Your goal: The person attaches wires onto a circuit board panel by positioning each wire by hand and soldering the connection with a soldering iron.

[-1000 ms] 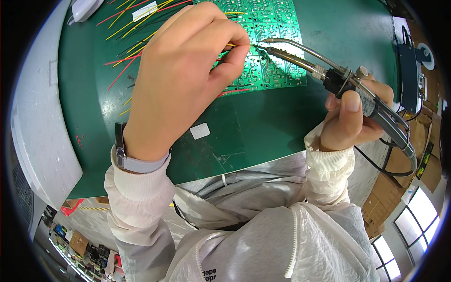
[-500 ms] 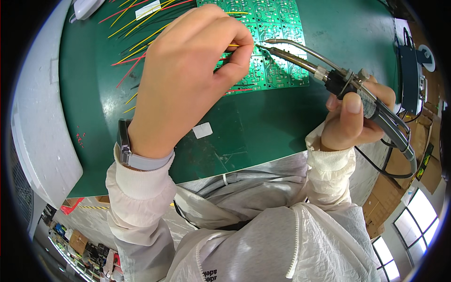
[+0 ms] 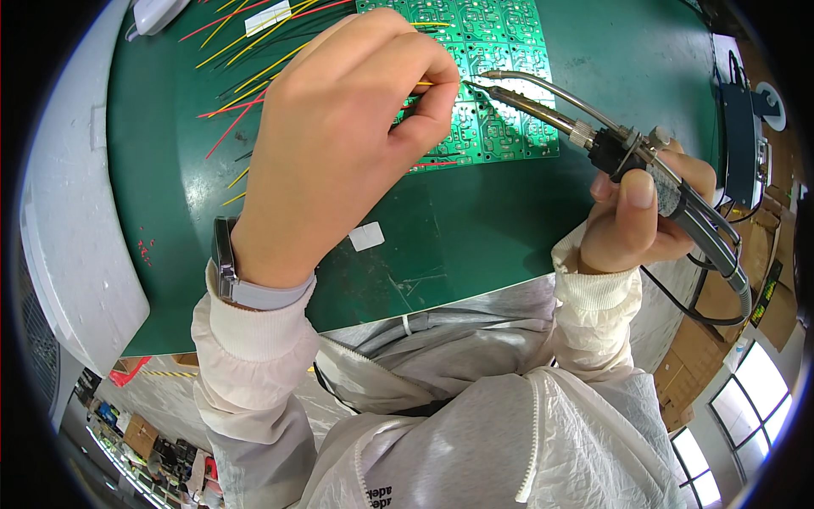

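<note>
My left hand [image 3: 348, 136] pinches a yellow wire [image 3: 426, 83] over the green circuit board panel [image 3: 517, 106], and its fingers cover part of the panel's left side. In my right hand [image 3: 636, 212] is a soldering iron [image 3: 543, 114] with a thin bent metal tube clamped along it. The iron's tip meets the board right by the wire's end, close to my left fingertips. More yellow, red and black wires [image 3: 263, 78] fan out to the left of the panel, some running under my left hand. A red wire [image 3: 437, 164] lies at the panel's lower edge.
Green matting [image 3: 475, 225] covers the table. A small white square [image 3: 367, 237] lies near me, and a white label [image 3: 268, 17] among the wires. Red scraps [image 3: 146, 251] lie at left beside a white foam box [image 3: 72, 212]. A dark blue device [image 3: 739, 140] stands at right.
Almost nothing differs. The circuit board panel and some wires have shifted very slightly; both hands keep their places, with the iron's tip still at the wire's end.
</note>
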Motion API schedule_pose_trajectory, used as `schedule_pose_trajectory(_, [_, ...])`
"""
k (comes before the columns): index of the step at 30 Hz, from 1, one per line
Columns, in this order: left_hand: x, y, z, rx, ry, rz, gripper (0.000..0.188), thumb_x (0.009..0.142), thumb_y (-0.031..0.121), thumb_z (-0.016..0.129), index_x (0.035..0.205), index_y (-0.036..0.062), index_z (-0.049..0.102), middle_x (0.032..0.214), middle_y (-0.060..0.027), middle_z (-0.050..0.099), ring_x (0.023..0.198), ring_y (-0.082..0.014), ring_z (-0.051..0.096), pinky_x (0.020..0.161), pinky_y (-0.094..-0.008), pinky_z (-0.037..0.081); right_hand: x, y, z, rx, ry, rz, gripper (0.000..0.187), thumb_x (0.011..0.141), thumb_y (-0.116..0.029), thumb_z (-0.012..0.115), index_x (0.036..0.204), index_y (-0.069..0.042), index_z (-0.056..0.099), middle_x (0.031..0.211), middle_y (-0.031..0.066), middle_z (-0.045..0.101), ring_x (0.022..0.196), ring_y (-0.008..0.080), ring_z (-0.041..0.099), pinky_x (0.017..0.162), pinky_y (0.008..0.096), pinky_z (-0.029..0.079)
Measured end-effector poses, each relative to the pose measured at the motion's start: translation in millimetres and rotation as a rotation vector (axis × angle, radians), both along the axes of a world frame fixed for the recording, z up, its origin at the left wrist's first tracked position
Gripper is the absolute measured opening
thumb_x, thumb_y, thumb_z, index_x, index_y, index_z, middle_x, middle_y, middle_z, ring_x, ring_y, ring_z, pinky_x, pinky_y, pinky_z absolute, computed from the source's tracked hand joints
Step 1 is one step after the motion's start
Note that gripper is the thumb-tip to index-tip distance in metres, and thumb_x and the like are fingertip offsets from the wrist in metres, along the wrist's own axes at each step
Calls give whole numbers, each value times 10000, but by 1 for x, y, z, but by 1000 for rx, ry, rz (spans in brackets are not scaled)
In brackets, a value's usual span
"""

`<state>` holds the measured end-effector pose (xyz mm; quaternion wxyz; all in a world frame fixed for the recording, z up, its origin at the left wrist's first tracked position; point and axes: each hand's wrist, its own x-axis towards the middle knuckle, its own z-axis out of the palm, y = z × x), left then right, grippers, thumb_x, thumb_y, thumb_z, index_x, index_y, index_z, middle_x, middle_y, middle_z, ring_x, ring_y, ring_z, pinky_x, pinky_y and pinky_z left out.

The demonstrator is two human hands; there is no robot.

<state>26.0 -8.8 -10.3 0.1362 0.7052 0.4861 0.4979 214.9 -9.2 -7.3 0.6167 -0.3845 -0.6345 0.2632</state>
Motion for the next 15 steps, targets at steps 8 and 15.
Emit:
schedule_pose_trajectory(8, [-2,1,3,-4,108,-16,118,640,-38,622,730,21,576,700,-49,557,635,-145,559,577,-230,441,-1,-1,2,-16,-20,-11,303,686,-147,670,805,37,461,635,114,543,539,140,489,551,240,405])
schedule_pose_trajectory(15, [-2,1,12,-104,207,-28,119,640,-33,627,732,24,578,700,-48,556,637,-150,556,575,-233,440,0,-2,1,-9,40,-36,359,692,-213,703,797,25,456,637,112,550,544,136,502,540,226,412])
